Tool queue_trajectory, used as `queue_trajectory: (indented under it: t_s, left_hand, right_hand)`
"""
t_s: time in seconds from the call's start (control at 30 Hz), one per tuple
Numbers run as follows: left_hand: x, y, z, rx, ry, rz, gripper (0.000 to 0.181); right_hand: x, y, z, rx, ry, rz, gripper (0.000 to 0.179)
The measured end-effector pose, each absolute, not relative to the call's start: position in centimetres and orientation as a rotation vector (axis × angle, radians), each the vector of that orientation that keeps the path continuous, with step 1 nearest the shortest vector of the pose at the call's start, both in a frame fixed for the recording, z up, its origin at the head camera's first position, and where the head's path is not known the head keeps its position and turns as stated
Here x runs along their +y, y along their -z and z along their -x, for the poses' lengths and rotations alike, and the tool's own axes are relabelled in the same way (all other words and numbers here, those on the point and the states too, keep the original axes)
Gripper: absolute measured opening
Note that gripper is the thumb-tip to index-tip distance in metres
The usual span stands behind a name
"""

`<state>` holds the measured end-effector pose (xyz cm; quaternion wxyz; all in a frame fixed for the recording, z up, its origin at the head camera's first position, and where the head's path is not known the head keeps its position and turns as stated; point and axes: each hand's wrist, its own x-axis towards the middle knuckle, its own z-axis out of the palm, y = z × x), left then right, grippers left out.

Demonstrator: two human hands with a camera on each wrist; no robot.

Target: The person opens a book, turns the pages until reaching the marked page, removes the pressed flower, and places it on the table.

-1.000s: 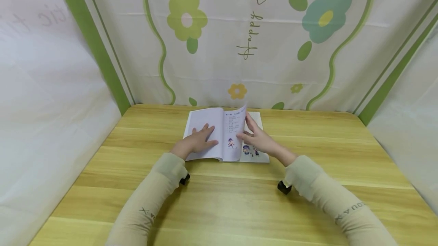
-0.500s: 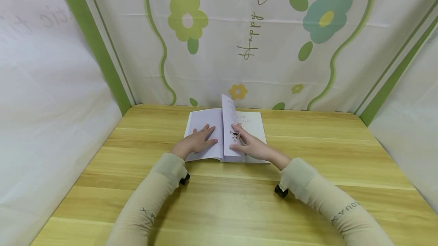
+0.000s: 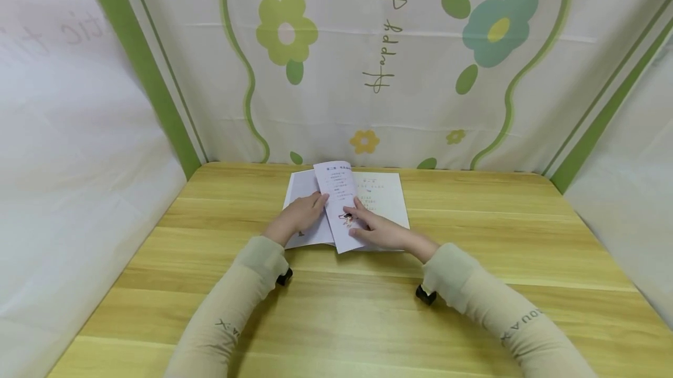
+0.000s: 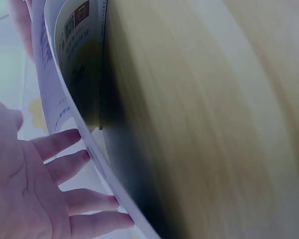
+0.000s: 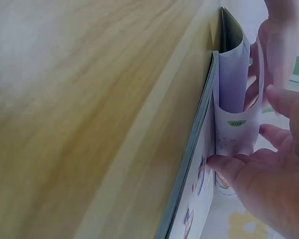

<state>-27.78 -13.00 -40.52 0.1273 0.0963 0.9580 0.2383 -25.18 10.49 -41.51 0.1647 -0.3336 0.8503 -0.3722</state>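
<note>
An open book [image 3: 386,200] lies on the wooden table. One leaf [image 3: 336,188], printed with text and a small cartoon figure, stands curled over its middle and leans left. My left hand [image 3: 301,217] rests on the left page, its fingers partly hidden by that leaf. Fairly straight fingers [image 4: 87,201] touch the paper in the left wrist view. My right hand [image 3: 384,232] is at the right side of the leaf, fingers spread against it. The right wrist view shows the thumb [image 5: 284,99] apart from the fingers, one fingertip near the right page.
The wooden table [image 3: 336,319] extends around the book. Behind it hangs a white curtain [image 3: 336,92] with flowers and lettering, and white cloth [image 3: 68,179] lines the left side. Black wrist cameras sit under both cuffs.
The leaf has swung from the right side of the book over to the left, reaching the left hand. My right hand has moved left and slightly nearer; the left arm has stayed put.
</note>
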Motion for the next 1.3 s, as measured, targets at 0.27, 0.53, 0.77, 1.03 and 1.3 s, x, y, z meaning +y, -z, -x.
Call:
queue_trajectory:
  t_s: [0.27,0.53,0.77,1.03,1.3]
  left_hand:
    - [-12.7,40.6,27.7,2.806,-0.742,-0.196,0.077]
    - [-12.5,40.7,27.6,2.803,-0.854,-0.130,0.084]
    - [-12.7,40.9,27.5,2.806,-0.908,-0.192,0.085]
    - [-12.6,40.8,27.5,2.831,-0.747,-0.323,0.067]
    - [-12.5,40.6,27.4,2.810,-0.584,-0.351,0.055]
  right_hand:
    - [10.2,41.3,25.1,2.442,1.016,0.969,0.053]
    - [9.8,41.2,24.8,2.455,1.049,0.927,0.060]
    - [9.4,41.3,24.5,2.440,1.017,0.988,0.058]
    - [9.1,41.0,24.3,2.520,0.881,0.981,0.051]
    - [10.0,40.8,24.7,2.502,0.824,1.057,0.049]
